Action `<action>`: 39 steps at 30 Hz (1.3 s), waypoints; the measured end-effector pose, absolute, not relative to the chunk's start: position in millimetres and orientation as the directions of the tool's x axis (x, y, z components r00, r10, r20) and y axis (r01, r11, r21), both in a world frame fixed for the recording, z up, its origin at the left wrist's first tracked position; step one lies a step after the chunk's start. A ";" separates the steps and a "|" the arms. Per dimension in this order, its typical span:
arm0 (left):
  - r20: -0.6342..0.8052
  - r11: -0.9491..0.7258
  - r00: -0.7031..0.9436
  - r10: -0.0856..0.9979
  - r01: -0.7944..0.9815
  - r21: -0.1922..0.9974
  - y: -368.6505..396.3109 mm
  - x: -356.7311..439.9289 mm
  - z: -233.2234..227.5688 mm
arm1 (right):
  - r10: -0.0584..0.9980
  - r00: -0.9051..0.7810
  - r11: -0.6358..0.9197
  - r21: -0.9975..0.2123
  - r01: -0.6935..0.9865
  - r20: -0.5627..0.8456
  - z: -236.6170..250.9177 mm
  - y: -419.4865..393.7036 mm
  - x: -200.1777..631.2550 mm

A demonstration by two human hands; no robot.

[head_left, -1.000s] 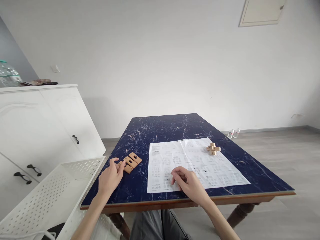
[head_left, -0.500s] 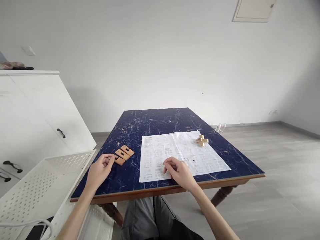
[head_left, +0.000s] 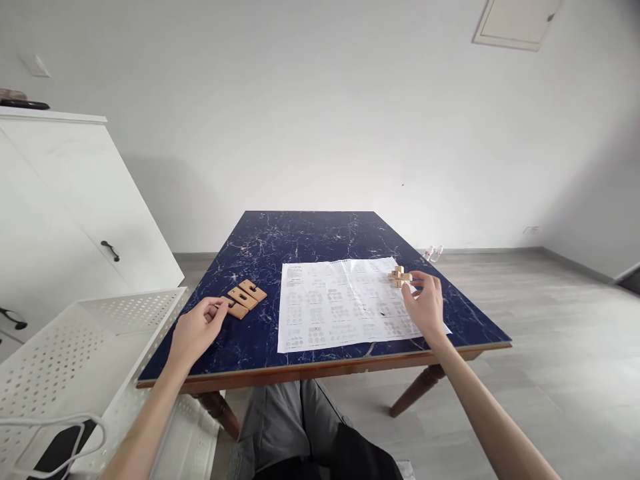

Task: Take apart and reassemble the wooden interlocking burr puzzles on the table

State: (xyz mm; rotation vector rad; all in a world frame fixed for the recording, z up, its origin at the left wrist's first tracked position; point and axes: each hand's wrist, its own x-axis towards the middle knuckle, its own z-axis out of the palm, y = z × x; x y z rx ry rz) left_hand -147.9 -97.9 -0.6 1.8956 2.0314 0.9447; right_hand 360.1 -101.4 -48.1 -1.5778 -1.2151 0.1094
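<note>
Three flat wooden pieces with cut-out slots (head_left: 245,298) lie side by side at the left of the blue table (head_left: 310,233). My left hand (head_left: 201,328) is closed in a pinch at the left edge of the nearest flat piece, its fingertips partly covering that edge. At the right, a cross-shaped wooden burr puzzle (head_left: 399,276) stands on the far right part of a printed paper sheet (head_left: 310,313). The thumb and fingers of my right hand (head_left: 425,302) close on the puzzle's right-hand bar.
On the left stand a white perforated bin (head_left: 55,373) with a white cable and a white cabinet (head_left: 85,200). Two clear bottles (head_left: 433,253) are on the floor by the wall (head_left: 300,133). The table's wooden front edge (head_left: 325,368) is close to my lap.
My right hand has moved from over the paper's lower middle to the burr puzzle and taken hold of it. My left hand stays at the flat pieces. The view has shifted slightly.
</note>
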 end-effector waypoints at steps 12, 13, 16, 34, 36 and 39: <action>0.272 -0.027 -0.167 0.948 0.808 0.588 -99.4 -145.4 2.4 | 0.757 0.383 0.048 -0.630 0.775 0.530 -88.1 -65.2 400.7; 0.274 -0.027 -0.170 0.947 0.805 0.592 -98.7 -145.7 1.8 | 0.758 0.377 0.044 -0.618 0.785 0.532 -89.3 -65.3 401.3; 0.281 -0.031 -0.176 0.944 0.797 0.603 -97.4 -146.5 0.5 | 0.758 0.366 0.034 -0.593 0.805 0.540 -91.0 -65.8 402.2; 0.335 -0.067 -0.148 0.930 0.831 0.552 -99.4 -141.5 1.2 | 0.811 0.381 0.094 -0.742 0.664 0.444 -62.3 -66.5 396.1; 0.363 -0.083 -0.136 0.922 0.845 0.528 -100.4 -138.0 3.2 | 0.839 0.384 0.103 -0.806 0.584 0.385 -54.0 -59.9 391.4; 0.412 -0.123 -0.107 0.905 0.861 0.493 -101.1 -129.7 6.6 | 0.897 0.321 0.143 -0.887 0.438 0.303 -36.0 -46.7 376.6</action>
